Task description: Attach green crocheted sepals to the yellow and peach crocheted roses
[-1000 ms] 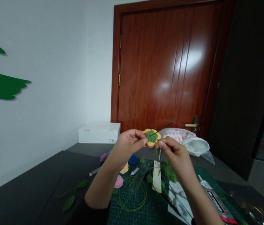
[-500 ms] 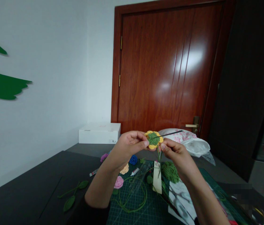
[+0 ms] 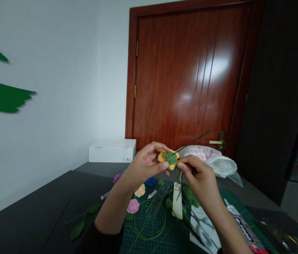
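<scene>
In the head view, a yellow flower (image 3: 170, 158) with a green middle is being held up above the bench (image 3: 37, 215), between the two hands. By the left hand (image 3: 150, 160), the flower is being pinched along its left side, the thumb being pressed against its lower edge. At the flower's right edge the grip of the right hand (image 3: 199, 173) is being kept nearly closed, thumb against finger; a thin pale thing (image 3: 174, 163) is being pinched there, too small to be named. From the flower a dark stem (image 3: 195, 140) is being pointed up and to the right, its tip blurred.

Below the hands, a green mat (image 3: 151, 245) is being covered in part by a pink rose (image 3: 133, 206), a peach rose (image 3: 140, 191), a blue rose (image 3: 150, 181), loops of green cord (image 3: 162, 225), a pale tag (image 3: 177, 201) and a ball of green yarn (image 3: 189, 195), which is being partly hidden by the right hand. Scissors (image 3: 204, 236) are being shown near the right forearm, and a leafy sprig (image 3: 78, 230) is being borne by the bench, left of the mat.
</scene>
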`<state>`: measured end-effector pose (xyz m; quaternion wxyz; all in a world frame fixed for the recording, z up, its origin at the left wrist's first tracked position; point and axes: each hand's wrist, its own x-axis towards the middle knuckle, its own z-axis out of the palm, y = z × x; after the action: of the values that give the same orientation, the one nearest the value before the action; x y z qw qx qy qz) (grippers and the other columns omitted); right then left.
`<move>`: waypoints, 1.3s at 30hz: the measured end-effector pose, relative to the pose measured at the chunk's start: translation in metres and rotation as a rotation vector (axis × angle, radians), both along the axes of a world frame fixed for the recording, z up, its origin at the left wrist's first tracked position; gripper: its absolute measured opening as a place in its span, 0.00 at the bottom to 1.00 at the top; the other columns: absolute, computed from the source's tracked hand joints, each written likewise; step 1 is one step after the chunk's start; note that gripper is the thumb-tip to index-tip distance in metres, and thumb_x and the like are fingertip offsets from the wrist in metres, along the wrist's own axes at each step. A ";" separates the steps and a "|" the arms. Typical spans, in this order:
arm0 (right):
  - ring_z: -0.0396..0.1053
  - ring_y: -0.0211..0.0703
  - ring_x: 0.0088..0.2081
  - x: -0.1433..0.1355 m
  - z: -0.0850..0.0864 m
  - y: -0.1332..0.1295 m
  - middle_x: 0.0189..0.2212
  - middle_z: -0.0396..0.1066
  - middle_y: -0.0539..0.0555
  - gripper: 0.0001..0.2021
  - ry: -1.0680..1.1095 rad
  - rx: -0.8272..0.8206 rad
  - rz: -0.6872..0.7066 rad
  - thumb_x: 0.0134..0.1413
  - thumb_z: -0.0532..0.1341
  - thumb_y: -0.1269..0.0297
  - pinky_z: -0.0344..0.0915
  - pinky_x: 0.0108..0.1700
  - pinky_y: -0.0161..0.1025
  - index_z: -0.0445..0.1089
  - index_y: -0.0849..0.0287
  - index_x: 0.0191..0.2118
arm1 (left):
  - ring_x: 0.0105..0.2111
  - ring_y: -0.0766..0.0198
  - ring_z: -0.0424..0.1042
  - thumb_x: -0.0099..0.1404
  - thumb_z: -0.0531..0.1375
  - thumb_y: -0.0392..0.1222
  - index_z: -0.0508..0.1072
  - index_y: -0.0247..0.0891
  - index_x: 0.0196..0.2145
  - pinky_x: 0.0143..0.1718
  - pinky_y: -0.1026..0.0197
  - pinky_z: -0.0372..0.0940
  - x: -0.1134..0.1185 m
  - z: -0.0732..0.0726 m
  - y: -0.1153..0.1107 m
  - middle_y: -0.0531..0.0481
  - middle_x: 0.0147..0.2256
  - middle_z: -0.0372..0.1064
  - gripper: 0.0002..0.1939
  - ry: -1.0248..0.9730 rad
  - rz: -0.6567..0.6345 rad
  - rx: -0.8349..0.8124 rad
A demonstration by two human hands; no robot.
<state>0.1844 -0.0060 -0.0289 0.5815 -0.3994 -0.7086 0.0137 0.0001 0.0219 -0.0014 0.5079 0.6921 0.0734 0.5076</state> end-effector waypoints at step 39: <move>0.71 0.42 0.32 -0.023 -0.002 -0.013 0.29 0.73 0.50 0.07 0.347 0.136 0.340 0.59 0.62 0.69 0.65 0.33 0.38 0.67 0.55 0.30 | 0.39 0.60 0.76 0.53 0.65 0.29 0.69 0.36 0.38 0.36 0.60 0.73 0.018 -0.013 0.019 0.45 0.42 0.73 0.15 -0.083 0.434 0.077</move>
<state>0.1615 -0.0187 -0.0308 0.7093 -0.2260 -0.6546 0.1320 0.0184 0.0407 -0.0148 0.3625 0.6575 0.1804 0.6354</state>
